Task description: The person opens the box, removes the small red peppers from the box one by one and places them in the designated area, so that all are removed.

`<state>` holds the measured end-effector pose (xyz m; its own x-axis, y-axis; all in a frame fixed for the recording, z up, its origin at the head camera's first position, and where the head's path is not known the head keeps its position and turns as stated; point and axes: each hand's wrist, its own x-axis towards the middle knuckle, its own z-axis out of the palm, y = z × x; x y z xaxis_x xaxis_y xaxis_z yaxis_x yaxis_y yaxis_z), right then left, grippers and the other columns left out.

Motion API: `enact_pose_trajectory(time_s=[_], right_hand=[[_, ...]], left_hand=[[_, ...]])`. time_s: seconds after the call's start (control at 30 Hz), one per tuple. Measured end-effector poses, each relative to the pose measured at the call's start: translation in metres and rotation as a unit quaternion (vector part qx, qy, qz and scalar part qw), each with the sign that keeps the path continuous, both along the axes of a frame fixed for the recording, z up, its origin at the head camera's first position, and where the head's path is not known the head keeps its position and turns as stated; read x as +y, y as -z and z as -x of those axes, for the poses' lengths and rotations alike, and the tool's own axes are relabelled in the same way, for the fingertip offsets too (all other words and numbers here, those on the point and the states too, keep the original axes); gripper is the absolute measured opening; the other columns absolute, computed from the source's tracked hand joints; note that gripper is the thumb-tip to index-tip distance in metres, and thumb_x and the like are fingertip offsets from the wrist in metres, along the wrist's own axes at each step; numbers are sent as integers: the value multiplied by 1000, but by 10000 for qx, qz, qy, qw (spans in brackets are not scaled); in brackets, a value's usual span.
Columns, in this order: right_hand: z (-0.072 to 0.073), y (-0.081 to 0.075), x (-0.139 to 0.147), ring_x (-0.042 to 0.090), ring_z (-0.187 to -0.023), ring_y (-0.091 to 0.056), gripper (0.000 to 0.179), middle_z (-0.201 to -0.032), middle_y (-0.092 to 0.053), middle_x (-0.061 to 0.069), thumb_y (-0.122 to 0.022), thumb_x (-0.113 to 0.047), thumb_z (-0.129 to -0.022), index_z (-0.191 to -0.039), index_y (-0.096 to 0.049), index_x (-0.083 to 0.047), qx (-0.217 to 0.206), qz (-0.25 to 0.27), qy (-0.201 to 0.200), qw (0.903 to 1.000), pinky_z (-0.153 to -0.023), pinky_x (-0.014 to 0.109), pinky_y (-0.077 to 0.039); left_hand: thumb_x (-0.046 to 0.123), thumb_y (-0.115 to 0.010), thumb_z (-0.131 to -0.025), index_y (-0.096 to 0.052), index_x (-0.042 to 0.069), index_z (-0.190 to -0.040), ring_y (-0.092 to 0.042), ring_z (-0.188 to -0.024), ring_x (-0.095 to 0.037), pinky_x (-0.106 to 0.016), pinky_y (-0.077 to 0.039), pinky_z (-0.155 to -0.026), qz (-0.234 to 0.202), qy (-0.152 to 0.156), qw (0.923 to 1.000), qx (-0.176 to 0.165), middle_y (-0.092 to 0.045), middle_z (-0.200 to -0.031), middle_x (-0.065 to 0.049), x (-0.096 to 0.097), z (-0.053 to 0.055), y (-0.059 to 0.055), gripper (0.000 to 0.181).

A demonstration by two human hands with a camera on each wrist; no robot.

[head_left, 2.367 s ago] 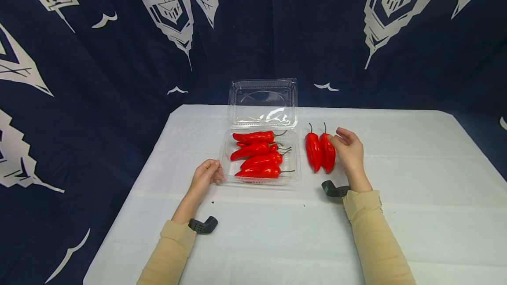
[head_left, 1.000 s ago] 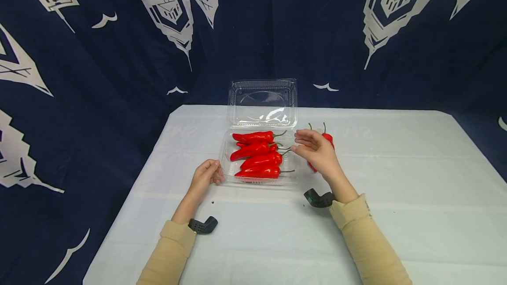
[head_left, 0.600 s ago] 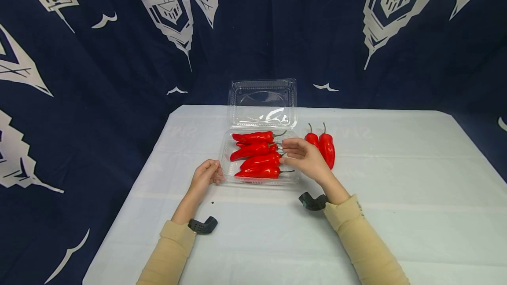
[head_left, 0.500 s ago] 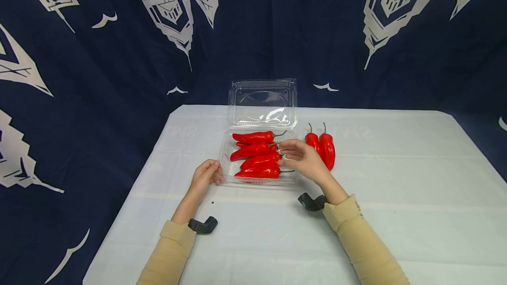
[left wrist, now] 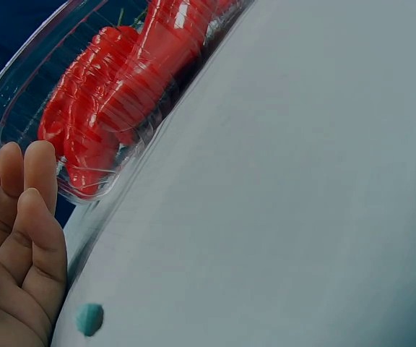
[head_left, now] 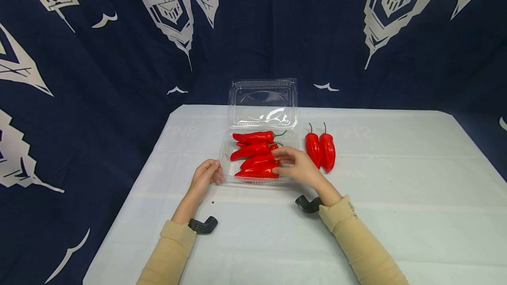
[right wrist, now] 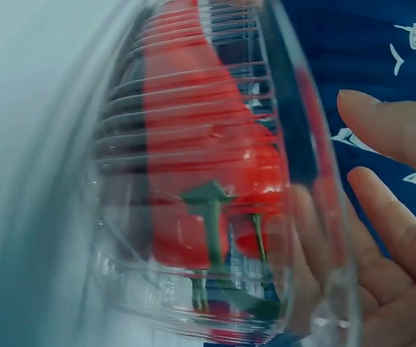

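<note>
In the head view a clear plastic clamshell box (head_left: 293,137) stands with its lid (head_left: 262,113) up, several red peppers (head_left: 253,149) lying crosswise in its base. My left hand (head_left: 206,173) is at the box's left front corner; the left wrist view shows its fingers (left wrist: 40,173) loosely extended beside the clear wall. My right hand (head_left: 299,167) reaches over the right side, fingertips at the stem ends of the two nearest peppers, covering their stems. Thumb and fingers stand apart in the right wrist view, where the see-through wall overlaps part of the hand (right wrist: 396,267).
Two more red peppers, one left (head_left: 313,149) and one right (head_left: 327,152), lie side by side on the white tablecloth (head_left: 404,179), right of the box. Behind the table hangs a dark blue cloth (head_left: 245,38) with white building prints. A dark speck (head_left: 212,202) lies near the left wrist.
My right hand has moved left from the two loose peppers, over the box's right side, then down toward the near peppers' stem ends. My left hand and the box have stayed in place.
</note>
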<state>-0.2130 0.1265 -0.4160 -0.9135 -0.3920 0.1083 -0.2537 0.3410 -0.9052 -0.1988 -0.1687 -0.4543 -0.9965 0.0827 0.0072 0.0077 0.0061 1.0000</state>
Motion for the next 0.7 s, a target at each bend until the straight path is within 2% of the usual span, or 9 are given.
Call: enact_pose_trajectory(time_s=[0.23, 0.3, 0.5, 0.7], right_hand=[[-1, 3, -3, 32, -105, -59, 46, -116, -60, 18, -74, -6, -78, -121, -57, 2, 224, -241, -91, 9994, -91, 44, -46], [-1, 4, -4, 32, -105, -59, 47, -116, -60, 18, -75, -6, -78, -120, -57, 2, 233, -249, -104, 9994, -91, 45, -46], [-1, 6, -4, 32, -104, -59, 49, -115, -60, 18, -76, -7, -77, -121, -57, 2, 237, -285, -223, 9991, -90, 46, -46], [0, 8, -4, 28, -102, -60, 50, -115, -61, 16, -77, -8, -76, -122, -57, 0, 287, -452, -258, 9982, -88, 44, -48]], left_hand=[[11, -44, -100, -51, 1, -88, -57, -60, -11, -22, -45, -54, -121, -50, 9999, -52, -54, -72, -3, -5, 11, 21, 17], [13, -46, -100, -51, 1, -88, -58, -60, -12, -22, -45, -54, -142, -62, 9999, -24, -54, -72, -4, -6, 12, 24, 18], [19, -49, -99, -50, -1, -88, -59, -61, -13, -22, -45, -54, -122, -64, 9999, 79, -55, -73, -5, -6, 12, 26, 23], [16, -47, -100, -51, 0, -89, -59, -61, -12, -22, -45, -55, -138, -37, 9999, -43, -55, -73, -4, -7, 12, 23, 20]])
